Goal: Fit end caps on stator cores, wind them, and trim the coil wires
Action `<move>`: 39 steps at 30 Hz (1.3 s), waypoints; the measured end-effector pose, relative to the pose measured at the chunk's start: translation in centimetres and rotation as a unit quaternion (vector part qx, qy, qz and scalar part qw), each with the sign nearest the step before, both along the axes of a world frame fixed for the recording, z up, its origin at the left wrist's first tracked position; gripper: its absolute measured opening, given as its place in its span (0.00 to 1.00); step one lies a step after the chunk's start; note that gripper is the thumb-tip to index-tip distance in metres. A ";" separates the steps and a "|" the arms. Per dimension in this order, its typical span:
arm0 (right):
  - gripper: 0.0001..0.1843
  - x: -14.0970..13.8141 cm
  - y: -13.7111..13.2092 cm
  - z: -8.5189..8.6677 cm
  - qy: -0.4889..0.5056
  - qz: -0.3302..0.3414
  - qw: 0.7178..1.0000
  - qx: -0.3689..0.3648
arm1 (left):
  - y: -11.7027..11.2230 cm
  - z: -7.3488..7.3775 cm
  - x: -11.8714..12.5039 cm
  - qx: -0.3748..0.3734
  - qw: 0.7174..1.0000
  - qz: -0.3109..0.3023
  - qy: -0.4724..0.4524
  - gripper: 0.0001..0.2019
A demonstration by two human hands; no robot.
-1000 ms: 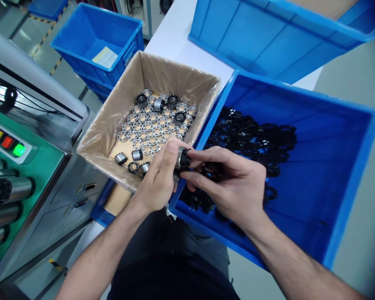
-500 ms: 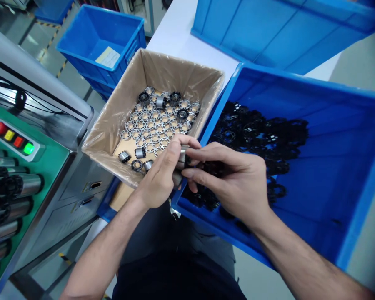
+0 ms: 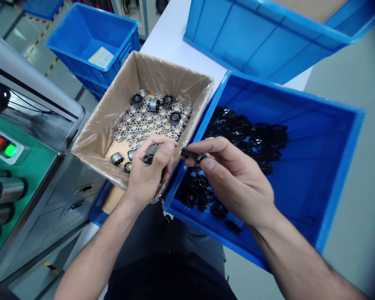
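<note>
My left hand point(image 3: 148, 168) is closed around a silver stator core point(image 3: 151, 154), over the near right part of the lined carton point(image 3: 90, 143). Its fingers hide much of the core. My right hand point(image 3: 234, 175) pinches a black plastic end ring point(image 3: 192, 156) between thumb and fingers, above the left rim of the blue bin point(image 3: 340, 166). A narrow gap separates the ring from my left hand. Rows of silver stator cores point(image 3: 143, 126) stand in the carton, a few with black ends lying among them. Many black plastic rings point(image 3: 250, 129) are heaped in the bin.
Another blue bin point(image 3: 231, 41) stands on the white table point(image 3: 162, 35) behind. A further blue crate point(image 3: 93, 39) sits at the far left. On the left, a green machine top point(image 3: 40, 162) carries metal cylinders point(image 3: 11, 191) and lit buttons point(image 3: 0, 143).
My hands were together around a core and have moved apart. The core has gone left with my left hand, and the black ring now shows clearly in my right fingers. The view has shifted slightly.
</note>
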State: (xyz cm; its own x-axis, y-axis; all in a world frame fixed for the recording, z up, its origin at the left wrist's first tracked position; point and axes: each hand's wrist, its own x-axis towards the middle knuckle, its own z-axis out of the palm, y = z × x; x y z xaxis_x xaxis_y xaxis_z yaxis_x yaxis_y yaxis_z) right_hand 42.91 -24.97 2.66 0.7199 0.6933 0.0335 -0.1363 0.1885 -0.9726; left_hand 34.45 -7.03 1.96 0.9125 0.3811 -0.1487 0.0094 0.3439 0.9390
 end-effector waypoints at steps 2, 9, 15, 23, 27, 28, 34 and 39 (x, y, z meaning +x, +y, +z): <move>0.11 0.1 0.2 0.1 -0.009 -0.012 1.000 0.005 | 0.0 0.1 -0.2 -0.026 1.000 0.009 -0.002 0.23; 0.24 0.0 0.5 0.4 -0.047 -0.047 0.998 -0.022 | -0.5 0.0 -0.8 0.007 0.998 -0.061 0.016 0.28; 0.23 -0.6 0.6 -0.2 -0.130 -0.102 0.984 -0.060 | -0.8 0.3 -1.3 0.014 0.996 -0.081 0.029 0.27; 0.27 0.1 0.2 0.0 -0.175 -0.076 0.979 -0.071 | -0.5 0.7 -1.5 0.007 0.996 -0.085 0.032 0.24; 0.24 0.1 0.1 0.4 -0.183 -0.076 0.977 -0.073 | -0.5 0.6 -1.6 0.017 0.995 -0.091 0.038 0.24; 0.23 -0.1 0.2 0.5 -0.181 -0.077 0.977 -0.080 | -0.6 0.6 -1.6 0.025 0.995 -0.092 0.039 0.24; 0.17 -0.1 0.5 0.4 -0.141 -0.062 0.985 -0.081 | 0.3 0.9 -1.5 0.078 0.988 -0.132 0.010 0.25; 0.08 6.0 -1.6 -2.0 -0.173 -0.152 0.952 -0.199 | 6.4 1.7 -0.9 0.462 0.869 -0.137 0.117 0.15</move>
State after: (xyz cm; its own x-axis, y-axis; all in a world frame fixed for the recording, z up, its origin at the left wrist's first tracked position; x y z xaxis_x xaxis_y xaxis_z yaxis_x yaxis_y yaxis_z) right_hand 48.89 -26.60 0.67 0.8835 0.4610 0.0830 0.2071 -0.2255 -0.9520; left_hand 33.52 -0.59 3.69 0.9737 0.2100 -0.0887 0.1999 -0.6000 0.7746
